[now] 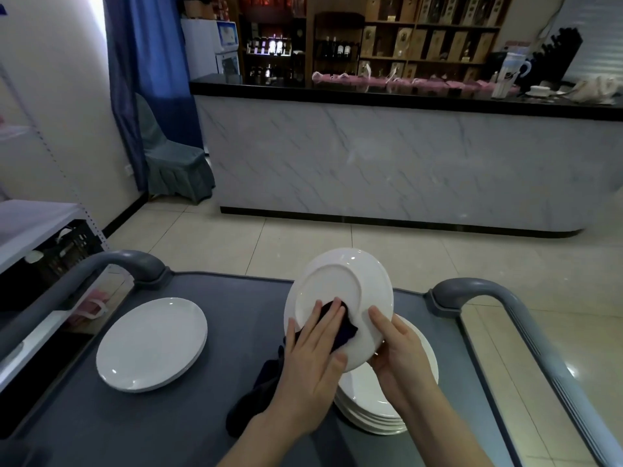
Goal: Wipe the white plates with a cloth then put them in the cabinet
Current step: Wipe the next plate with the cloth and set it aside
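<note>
L hand [313, 358]: fingers straight, close together, flat on dark cloth [342, 326], pressing it vs ringed face of white plate [340, 284]; thumb at plate's lower rim. Rest of cloth hanging below palm, down to grey cart top [135, 429]. R hand [399, 352]: gripping same plate at lower-right rim, thumb on near face, fingers behind. Plate held tilted, just above stack of plates [371, 407] on cart's right. Second stack [151, 343] to left, well apart. Beyond: marble-front counter [387, 156].
</note>
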Motion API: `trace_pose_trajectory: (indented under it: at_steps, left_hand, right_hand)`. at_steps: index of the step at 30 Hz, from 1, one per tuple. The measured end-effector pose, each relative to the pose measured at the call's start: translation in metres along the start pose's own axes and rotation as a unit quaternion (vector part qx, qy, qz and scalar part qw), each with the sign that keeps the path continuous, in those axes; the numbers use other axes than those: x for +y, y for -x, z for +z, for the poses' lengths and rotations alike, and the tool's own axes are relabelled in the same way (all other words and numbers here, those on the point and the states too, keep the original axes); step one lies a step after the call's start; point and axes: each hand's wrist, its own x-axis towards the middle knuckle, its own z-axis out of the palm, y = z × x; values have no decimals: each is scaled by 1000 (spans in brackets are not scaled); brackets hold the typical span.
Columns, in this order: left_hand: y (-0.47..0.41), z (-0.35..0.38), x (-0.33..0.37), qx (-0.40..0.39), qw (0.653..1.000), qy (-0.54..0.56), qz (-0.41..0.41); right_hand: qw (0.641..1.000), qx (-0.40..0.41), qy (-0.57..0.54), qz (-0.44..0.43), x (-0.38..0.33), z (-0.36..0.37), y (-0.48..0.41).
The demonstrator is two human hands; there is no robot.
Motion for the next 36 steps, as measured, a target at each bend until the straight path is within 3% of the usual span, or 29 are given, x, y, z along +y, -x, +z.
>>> trace_pose_trajectory:
  at_steps: [5, 12, 21, 26, 29, 31, 34, 36]
  left_hand:
    - [-21, -5, 2, -16, 1000, -25, -1]
    - [-13, -11, -41, 9, 991, -14, -134]
    - [43, -9, -60, 13, 989, -5, -145]
    - [52, -21, -77, -39, 987, -31, -151]
    - [44, -43, -86, -28, 980, 49, -189]
    - [36, -65, -92, 36, 965, 126, -225]
    - [28, -104, -102, 165, 897, 302, -278]
    - [26, -134, -112, 220, 842, 391, -299]
  right_hand:
    - [999, -29, -10, 19, 7, 2, 5]
    - [998, -45, 27, 26, 20, -1, 9]
    - [999, -30, 23, 24, 30, 11, -5]
    - [987, -37, 150, -51, 33, 25, -16]
    - [943, -61, 296, -136, 37, 38, -21]
    - [902, -80, 378, -193, 42, 51, -24]
    - [823, -118, 489, -265, 54, 75, -26]
    - [734, -133, 558, -363, 65, 94, -28]
